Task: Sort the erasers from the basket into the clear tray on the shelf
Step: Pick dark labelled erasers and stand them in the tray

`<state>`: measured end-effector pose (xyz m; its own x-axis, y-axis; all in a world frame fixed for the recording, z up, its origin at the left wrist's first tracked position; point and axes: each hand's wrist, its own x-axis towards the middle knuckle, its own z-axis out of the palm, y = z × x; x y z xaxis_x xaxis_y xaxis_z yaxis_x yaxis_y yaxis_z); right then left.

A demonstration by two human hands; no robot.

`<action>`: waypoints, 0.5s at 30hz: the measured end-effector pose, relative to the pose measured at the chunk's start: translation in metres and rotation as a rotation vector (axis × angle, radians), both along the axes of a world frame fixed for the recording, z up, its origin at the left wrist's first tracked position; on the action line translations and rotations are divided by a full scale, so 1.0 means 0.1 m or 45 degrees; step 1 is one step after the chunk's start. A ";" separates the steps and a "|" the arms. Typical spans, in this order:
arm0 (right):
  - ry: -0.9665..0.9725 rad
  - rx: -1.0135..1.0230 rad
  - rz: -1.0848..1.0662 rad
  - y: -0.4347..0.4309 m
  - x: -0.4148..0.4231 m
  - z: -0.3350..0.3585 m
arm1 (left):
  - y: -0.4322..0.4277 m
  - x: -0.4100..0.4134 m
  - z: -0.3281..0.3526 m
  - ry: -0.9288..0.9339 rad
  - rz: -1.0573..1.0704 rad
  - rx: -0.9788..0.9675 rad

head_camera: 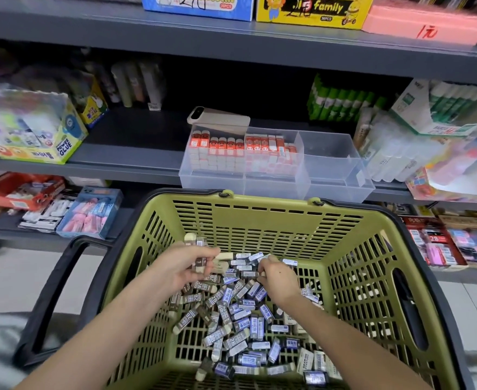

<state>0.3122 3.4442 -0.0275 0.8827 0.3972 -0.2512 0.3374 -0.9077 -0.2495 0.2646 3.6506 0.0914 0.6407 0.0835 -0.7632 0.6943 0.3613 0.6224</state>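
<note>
Over the basket [259,218] floor, left of centre: left hand [186,270], fingers curled round a few brown-sleeved erasers [200,265]. Heaped across the basket floor, more of them in blue and brown sleeves. Right of centre, right hand [279,280], fingertips pinching one at the heap's far edge. Beyond the basket's far rim, on the shelf [136,153]: clear tray [335,175], left two compartments packed with red-sleeved ones, phone [219,116] on top.
</note>
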 end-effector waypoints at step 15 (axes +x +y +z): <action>0.904 1.601 -0.217 0.51 -0.47 1.27 | -0.18 -0.34 0.30 -0.354 0.323 -0.196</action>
<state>0.2651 3.4956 0.0999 0.7813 0.5848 -0.2184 -0.2805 0.0163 -0.9597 0.2302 3.6331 0.1218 0.7983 0.1641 -0.5795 0.3836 0.6033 0.6992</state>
